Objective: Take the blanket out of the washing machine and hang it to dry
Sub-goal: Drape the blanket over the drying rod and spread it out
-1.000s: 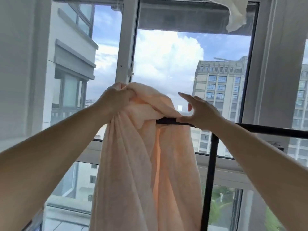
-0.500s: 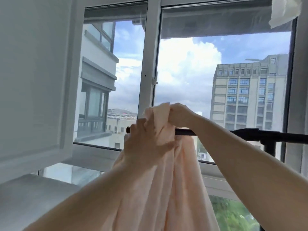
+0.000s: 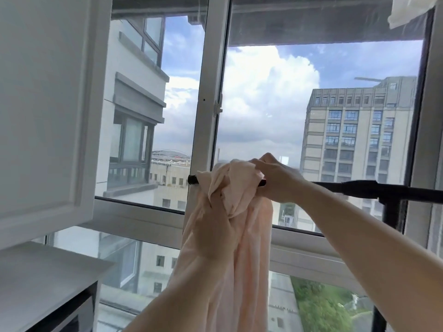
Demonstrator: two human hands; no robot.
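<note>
Where hands [image 3: 275, 180] grip: unmarked blanket [image 3: 230, 236].

Soft, matt peach cloth blanket [image 3: 239, 236] drapes a smooth black metal rail [image 3: 383, 189].

— What is seen of the person's body?

— Two forearms and two hands are shown, nothing more. The left hand [image 3: 211, 232] is viewed from the back, with the forearm running down to the lower edge. The right hand [image 3: 279, 182] is viewed from the side, and its forearm is carried off to the right edge.

— Is anything worn?

— No sleeve is seen on either arm; both are bare as far as the picture reaches. No glove, ring, watch or bracelet can be made out.

— And markings?

— None can be told; the surfaces are slightly blurred.
</note>
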